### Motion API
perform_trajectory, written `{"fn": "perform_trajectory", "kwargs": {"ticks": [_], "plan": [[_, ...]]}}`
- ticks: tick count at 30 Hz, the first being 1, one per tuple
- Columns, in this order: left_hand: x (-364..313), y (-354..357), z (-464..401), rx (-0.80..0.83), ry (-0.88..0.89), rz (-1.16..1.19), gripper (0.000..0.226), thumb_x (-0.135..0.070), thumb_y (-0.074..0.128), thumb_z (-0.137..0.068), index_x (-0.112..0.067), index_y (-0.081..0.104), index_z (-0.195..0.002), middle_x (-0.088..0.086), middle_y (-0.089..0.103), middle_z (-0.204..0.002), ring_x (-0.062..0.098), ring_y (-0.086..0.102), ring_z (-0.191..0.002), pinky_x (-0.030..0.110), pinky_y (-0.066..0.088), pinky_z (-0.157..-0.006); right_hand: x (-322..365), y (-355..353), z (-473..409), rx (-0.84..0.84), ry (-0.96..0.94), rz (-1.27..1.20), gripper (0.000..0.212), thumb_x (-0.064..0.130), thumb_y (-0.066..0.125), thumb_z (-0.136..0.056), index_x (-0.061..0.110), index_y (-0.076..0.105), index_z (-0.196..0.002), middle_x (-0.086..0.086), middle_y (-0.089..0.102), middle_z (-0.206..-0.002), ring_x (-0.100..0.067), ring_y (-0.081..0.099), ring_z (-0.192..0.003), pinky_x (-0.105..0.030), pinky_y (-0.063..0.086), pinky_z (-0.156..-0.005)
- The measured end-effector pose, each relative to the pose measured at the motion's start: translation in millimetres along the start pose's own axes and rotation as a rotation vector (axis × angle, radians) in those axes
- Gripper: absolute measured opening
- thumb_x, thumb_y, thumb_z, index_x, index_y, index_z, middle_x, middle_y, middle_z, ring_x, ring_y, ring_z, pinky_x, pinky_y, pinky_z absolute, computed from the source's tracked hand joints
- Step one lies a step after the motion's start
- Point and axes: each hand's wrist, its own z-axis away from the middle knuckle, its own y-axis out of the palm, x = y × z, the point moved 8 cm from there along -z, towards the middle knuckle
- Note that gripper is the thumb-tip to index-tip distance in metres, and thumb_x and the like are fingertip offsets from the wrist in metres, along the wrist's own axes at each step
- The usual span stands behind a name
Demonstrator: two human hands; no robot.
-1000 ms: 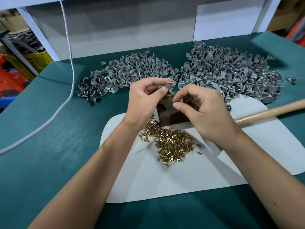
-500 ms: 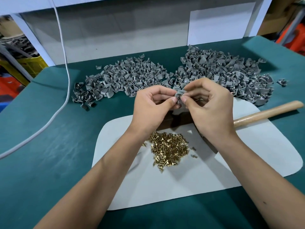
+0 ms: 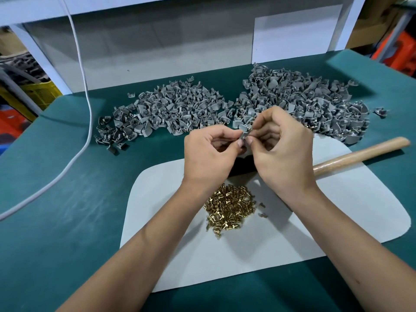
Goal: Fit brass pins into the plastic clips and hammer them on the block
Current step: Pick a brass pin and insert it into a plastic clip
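Left hand (image 3: pixel 210 154) and right hand (image 3: pixel 282 149) together pinch one grey plastic clip (image 3: pixel 245 131) above the heaped brass pins (image 3: pixel 229 208) on the surface (image 3: pixel 67 199)

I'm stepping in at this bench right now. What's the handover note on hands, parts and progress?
Left hand: pinching a grey clip above the mat.
Right hand: fingertips at that clip, apparently seating a pin; the pin itself is too small to see.
Pins: heap on the mat. Clips: two heaps behind.
Block: mostly hidden under the hands. Hammer handle: lying at right, unheld.
Left: finish seating, then hammer on the block.
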Motion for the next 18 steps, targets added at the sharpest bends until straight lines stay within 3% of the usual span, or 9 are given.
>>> {"fn": "perform_trajectory", "kwargs": {"ticks": [4, 9, 18], "plan": [[0, 1, 2, -0.038, 0.023, -0.058, 0.018, 0.005, 0.077, -0.081, -0.012, 0.08, -0.087, 0.0, 0.079, -0.085, 0.016, 0.077, -0.081, 0.041, 0.064, -0.082, 7, 0, 3, -0.035, -0.038, 0.067, 0.024, -0.006, 0.073, -0.079, 0.014, 0.063, -0.09, 0.007, 0.067, -0.079, -0.006, 0.067, -0.074, -0.03, 0.06, -0.069], [-1, 2, 5, -0.053, 0.064, -0.133, 0.016, 0.001, 0.075, -0.082, -0.011, 0.08, -0.09, -0.004, 0.079, -0.086, 0.012, 0.077, -0.083, 0.04, 0.064, -0.082, 6, 1, 3, -0.033, -0.045, 0.107, 0.025, -0.005, 0.074, -0.08, 0.015, 0.063, -0.09, 0.006, 0.067, -0.078, -0.007, 0.067, -0.073, -0.031, 0.06, -0.068], [-10, -2, -5, 0.113, 0.135, -0.166, 0.029, 0.002, 0.085, -0.079, -0.007, 0.079, -0.105, 0.001, 0.078, -0.092, 0.013, 0.075, -0.085, 0.031, 0.063, -0.081, -1, 3, -5, 0.06, -0.035, 0.035, 0.021, 0.001, 0.076, -0.084, 0.014, 0.066, -0.096, 0.009, 0.07, -0.084, -0.006, 0.07, -0.08, -0.025, 0.06, -0.074]]}}
